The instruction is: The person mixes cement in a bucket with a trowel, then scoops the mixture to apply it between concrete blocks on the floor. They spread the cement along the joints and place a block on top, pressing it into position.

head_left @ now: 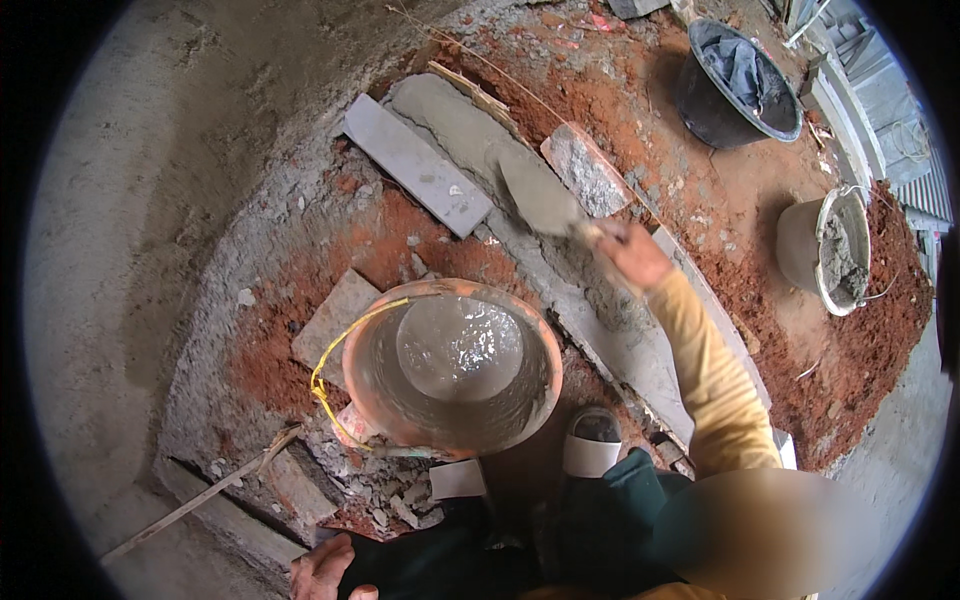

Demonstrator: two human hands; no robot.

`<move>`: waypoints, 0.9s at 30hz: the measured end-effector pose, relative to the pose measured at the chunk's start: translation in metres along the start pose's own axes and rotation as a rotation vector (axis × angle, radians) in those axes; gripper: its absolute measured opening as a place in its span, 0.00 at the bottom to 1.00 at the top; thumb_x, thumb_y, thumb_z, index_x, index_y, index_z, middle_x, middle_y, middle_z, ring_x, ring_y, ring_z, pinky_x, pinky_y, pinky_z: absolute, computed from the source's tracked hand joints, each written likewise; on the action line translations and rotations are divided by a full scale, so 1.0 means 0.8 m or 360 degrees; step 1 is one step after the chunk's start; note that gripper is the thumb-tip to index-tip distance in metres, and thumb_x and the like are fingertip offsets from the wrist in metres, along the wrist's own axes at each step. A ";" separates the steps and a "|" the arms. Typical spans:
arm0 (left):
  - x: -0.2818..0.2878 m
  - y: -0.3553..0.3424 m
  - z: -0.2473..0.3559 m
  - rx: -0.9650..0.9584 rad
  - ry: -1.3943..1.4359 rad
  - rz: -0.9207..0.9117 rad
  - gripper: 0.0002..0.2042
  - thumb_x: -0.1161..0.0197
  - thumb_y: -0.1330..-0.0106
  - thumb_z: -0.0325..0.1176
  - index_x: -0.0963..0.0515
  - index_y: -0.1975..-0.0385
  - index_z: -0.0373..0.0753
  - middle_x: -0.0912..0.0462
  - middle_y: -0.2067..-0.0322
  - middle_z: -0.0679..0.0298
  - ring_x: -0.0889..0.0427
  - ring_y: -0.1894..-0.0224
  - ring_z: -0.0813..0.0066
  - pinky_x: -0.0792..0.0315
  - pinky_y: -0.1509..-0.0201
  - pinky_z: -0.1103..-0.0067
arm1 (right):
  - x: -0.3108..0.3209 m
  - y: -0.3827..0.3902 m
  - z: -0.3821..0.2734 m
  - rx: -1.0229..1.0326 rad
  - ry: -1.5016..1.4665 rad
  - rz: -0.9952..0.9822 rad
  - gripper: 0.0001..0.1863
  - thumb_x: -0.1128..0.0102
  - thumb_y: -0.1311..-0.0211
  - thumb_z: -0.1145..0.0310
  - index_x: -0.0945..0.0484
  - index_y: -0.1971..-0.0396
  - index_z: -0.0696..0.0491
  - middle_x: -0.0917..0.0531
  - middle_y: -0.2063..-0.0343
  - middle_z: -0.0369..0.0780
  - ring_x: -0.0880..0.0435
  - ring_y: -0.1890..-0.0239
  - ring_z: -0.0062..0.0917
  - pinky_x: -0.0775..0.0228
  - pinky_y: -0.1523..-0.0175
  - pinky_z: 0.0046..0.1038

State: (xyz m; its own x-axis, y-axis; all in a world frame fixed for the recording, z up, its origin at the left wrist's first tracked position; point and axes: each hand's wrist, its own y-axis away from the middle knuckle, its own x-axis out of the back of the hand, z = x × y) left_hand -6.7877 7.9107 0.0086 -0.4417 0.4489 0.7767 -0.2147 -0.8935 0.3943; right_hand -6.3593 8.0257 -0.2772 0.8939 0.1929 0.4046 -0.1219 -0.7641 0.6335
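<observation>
My right hand [637, 254], at the end of a yellow sleeve, is closed round the handle of a trowel [540, 196]. The trowel's blade lies over a strip of wet grey mortar [448, 118] spread along a low course. Beside the mortar, on its left, rests a flat grey slab [418, 165]. A mortar-crusted block [585, 172] lies just past the blade. My left hand [322, 568] is at the lower edge by my dark green trouser leg, its thumb apart from the fingers; nothing shows in it. In front of my feet stands an orange bucket [553, 375] with watery grey liquid [460, 345] inside.
A black tub [700, 105] holding dark cloth or sheeting stands at the far right. Nearer is a pale bucket [800, 245] of mortar. Red soil [860, 370] and rubble [400, 500] surround the course. A thin stick [200, 497] leans at lower left, and a string [530, 92] runs past the mortar.
</observation>
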 end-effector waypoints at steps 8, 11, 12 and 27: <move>0.003 0.007 0.013 0.0121 0.0034 0.0087 0.24 0.49 0.32 0.50 0.25 0.52 0.33 0.23 0.54 0.47 0.23 0.51 0.51 0.31 0.47 0.65 | -0.013 -0.166 -0.101 0.0100 -0.0241 -0.0042 0.16 0.50 0.36 0.59 0.23 0.62 0.57 0.21 0.75 0.44 0.20 0.80 0.28 0.25 0.73 0.33; 0.002 0.008 0.016 0.0170 0.0041 0.0072 0.25 0.50 0.32 0.52 0.25 0.53 0.33 0.23 0.54 0.46 0.24 0.51 0.50 0.31 0.48 0.65 | -0.010 -0.149 -0.079 0.0077 -0.0173 0.0008 0.19 0.52 0.34 0.56 0.23 0.57 0.57 0.22 0.75 0.42 0.21 0.79 0.26 0.24 0.68 0.32; -0.001 0.009 0.018 0.0177 0.0035 0.0079 0.25 0.50 0.32 0.52 0.24 0.53 0.33 0.23 0.54 0.46 0.24 0.51 0.50 0.31 0.48 0.65 | -0.009 -0.135 -0.066 -0.0031 -0.0268 -0.0017 0.20 0.52 0.33 0.56 0.23 0.55 0.57 0.22 0.74 0.42 0.21 0.78 0.25 0.24 0.67 0.31; -0.004 -0.037 0.030 -0.0405 -0.0135 -0.0054 0.19 0.42 0.35 0.42 0.25 0.52 0.33 0.22 0.54 0.48 0.24 0.51 0.50 0.33 0.44 0.66 | -0.056 0.147 0.035 0.0763 0.0320 0.0984 0.20 0.37 0.45 0.67 0.31 0.54 0.56 0.24 0.65 0.47 0.21 0.68 0.45 0.27 0.60 0.36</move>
State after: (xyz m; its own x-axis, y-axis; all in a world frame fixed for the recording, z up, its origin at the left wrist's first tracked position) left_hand -6.7589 7.9357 0.0066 -0.3584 0.4684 0.8076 -0.4449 -0.8462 0.2933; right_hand -6.4015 7.9099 -0.2396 0.6252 -0.2788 0.7290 -0.3298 -0.9409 -0.0771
